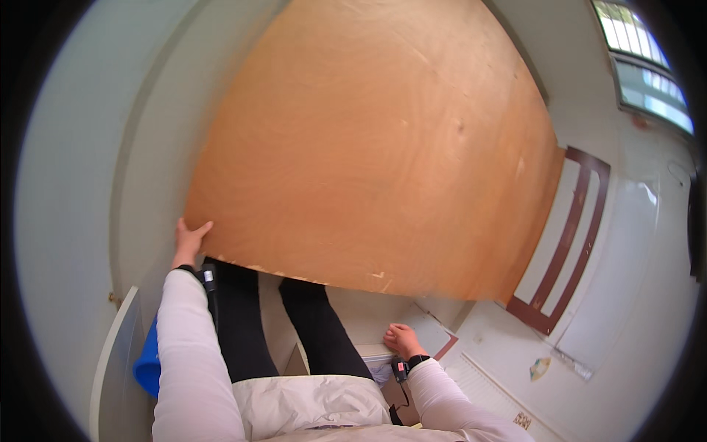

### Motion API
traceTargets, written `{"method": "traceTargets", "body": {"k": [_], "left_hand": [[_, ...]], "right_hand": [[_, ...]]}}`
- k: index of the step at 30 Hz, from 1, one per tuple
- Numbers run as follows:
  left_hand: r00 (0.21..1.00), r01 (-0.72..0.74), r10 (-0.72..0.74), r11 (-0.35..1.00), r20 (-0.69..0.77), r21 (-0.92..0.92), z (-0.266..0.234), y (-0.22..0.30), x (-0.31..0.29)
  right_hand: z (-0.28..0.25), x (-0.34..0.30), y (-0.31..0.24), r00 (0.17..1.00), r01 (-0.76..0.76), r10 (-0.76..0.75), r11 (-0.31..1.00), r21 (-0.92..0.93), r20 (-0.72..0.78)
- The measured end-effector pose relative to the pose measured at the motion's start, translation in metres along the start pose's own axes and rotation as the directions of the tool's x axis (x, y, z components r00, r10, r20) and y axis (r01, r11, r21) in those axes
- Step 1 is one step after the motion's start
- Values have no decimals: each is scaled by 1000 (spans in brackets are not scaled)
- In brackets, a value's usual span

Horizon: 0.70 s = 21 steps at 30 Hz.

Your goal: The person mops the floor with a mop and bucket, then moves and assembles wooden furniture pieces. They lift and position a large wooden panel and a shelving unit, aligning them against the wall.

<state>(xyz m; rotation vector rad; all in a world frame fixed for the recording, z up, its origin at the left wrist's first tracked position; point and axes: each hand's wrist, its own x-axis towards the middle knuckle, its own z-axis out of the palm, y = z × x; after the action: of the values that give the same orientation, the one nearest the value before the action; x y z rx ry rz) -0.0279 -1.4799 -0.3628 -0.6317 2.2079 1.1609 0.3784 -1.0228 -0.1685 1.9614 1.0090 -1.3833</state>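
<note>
A large plywood board (368,162) with an orange-brown wood grain fills the middle of the view. Its near edge, chipped in places, lies across in front of my black-clad legs. At the board's near left corner is my left hand (190,241), gripping the edge with the thumb on the upper face; its other fingers are partly hidden. My right hand (402,339) is apart from the board, below its near edge and right of my legs. Its fingers are curled in, and no object shows in them. Each wrist wears a black band with a small device.
A dark red frame with slats (582,221) stands beyond the board's right edge. Down at the left are a blue container (147,361) and a pale upright panel (114,368). A white wall runs along the left; a barred window (648,74) is at upper right.
</note>
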Motion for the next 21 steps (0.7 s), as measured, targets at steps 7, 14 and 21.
{"method": "traceTargets", "body": {"k": [7, 14, 21], "left_hand": [[995, 57, -74, 976, 74, 208, -30, 40, -41], [811, 226, -432, 853, 393, 471, -193, 12, -140], [921, -76, -274, 572, 277, 817, -410, -81, -237]], "right_hand": [[40, -62, -43, 990, 138, -130, 947, -290, 48], [58, -148, -60, 942, 263, -330, 828, -494, -53], [59, -224, 0, 979, 196, -203, 942, -272, 5]]}}
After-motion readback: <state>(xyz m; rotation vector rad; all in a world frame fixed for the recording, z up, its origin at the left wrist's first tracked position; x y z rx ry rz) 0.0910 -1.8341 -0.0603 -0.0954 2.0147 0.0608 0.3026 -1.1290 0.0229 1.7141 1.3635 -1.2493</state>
